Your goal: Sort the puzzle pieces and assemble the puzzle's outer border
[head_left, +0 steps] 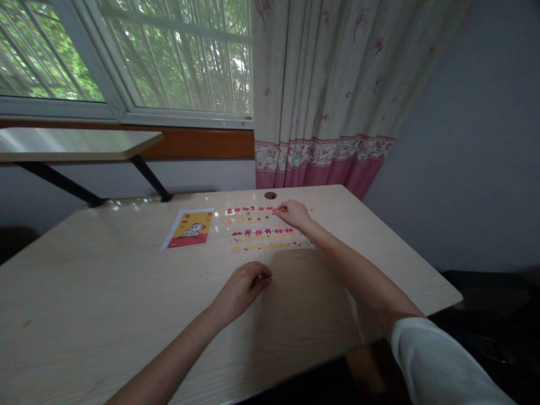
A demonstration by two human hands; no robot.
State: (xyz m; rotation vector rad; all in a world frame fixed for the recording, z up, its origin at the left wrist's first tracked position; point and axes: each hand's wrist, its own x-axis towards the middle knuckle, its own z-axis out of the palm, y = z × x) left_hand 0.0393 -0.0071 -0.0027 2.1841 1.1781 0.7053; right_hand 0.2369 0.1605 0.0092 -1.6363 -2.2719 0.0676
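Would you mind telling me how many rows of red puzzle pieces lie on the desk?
2. The far red row runs up to the right hand; the near red row lies between rows of yellow pieces. The hand may hide some.

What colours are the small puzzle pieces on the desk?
The puzzle pieces are red-pink and yellow; head view.

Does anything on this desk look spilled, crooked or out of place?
Nothing stands out. The small red and yellow puzzle pieces lie in orderly rows on the pale wooden desk, and the yellow and red picture card lies flat beside them. Nothing looks spilled or damaged.
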